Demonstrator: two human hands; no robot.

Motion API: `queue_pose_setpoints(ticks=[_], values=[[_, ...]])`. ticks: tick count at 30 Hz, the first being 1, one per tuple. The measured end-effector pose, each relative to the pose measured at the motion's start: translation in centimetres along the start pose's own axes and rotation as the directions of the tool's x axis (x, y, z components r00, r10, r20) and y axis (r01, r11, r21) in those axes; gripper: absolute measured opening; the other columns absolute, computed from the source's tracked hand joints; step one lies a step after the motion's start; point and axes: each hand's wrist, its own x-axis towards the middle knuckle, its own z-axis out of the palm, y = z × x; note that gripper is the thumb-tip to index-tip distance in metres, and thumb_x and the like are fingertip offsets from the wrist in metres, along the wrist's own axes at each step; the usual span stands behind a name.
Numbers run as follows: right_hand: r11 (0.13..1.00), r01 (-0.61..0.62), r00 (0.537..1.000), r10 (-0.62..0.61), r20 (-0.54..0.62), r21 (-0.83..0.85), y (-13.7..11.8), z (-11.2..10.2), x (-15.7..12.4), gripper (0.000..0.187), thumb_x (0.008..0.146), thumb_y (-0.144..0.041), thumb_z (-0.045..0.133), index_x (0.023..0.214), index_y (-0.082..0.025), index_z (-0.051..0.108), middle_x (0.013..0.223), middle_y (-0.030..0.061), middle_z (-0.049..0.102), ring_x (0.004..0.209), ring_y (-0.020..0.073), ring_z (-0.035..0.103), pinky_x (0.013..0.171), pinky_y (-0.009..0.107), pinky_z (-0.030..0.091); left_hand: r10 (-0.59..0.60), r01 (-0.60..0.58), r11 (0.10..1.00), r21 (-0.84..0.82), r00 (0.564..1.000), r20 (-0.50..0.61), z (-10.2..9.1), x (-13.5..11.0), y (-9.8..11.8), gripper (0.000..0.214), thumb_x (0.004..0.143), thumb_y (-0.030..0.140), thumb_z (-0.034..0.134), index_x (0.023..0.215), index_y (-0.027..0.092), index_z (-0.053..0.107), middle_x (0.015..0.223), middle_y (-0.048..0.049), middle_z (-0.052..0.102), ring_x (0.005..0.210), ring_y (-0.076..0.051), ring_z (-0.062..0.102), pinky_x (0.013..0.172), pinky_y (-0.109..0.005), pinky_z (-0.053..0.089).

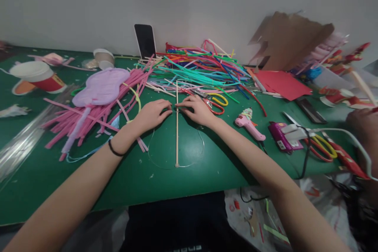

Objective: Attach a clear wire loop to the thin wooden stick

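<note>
A thin wooden stick (177,138) lies lengthwise on the green table in front of me. At its near end a small blob joins it to a clear wire loop (203,147), which curves up on both sides and passes under my hands. My left hand (153,115) is closed just left of the stick, fingertips bent together; whatever they pinch is too small to make out. From the other side my right hand (197,111) reaches in, its index fingertip on the stick and its thumb close beside it. Red-and-yellow-handled scissors (217,104) lie behind the right hand.
Left are pink pipe cleaners (63,126), a lilac cloud-shaped piece (102,86) and a paper cup (38,76). Behind are a phone (145,41) and coloured pipe cleaners (195,71). Right are a pink glue gun (251,125), purple power strip (280,136), red sheet (283,84) and another person's hand (363,126).
</note>
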Motion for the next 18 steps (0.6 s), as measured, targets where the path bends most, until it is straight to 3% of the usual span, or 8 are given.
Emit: queue_pose_setpoints(ticks=[9, 18], values=[[0.997, -0.031, 0.999, 0.029, 0.030, 0.071, 0.22, -0.16, 0.46, 0.026, 0.092, -0.021, 0.062, 0.114, -0.027, 0.073, 0.101, 0.0050, 0.071, 0.098, 0.0206, 0.059, 0.092, 0.037, 0.040, -0.043, 0.041, 0.998, -0.038, 0.996, -0.078, 0.39, -0.28, 0.14, 0.022, 0.094, 0.035, 0.047, 0.090, 0.021, 0.064, 0.106, -0.0088, 0.072, 0.102, -0.025, 0.067, 0.090, -0.041, 0.052], [0.992, -0.044, 0.998, 0.038, 0.050, 0.119, 0.27, 0.08, 0.60, 0.026, 0.089, -0.019, 0.066, 0.114, -0.023, 0.072, 0.094, 0.0036, 0.073, 0.089, 0.0183, 0.060, 0.091, 0.036, 0.040, -0.063, 0.060, 0.998, -0.031, 0.994, -0.089, 0.45, -0.14, 0.41, 0.024, 0.091, 0.036, 0.049, 0.089, 0.020, 0.067, 0.107, -0.0095, 0.072, 0.104, -0.027, 0.066, 0.091, -0.041, 0.051]])
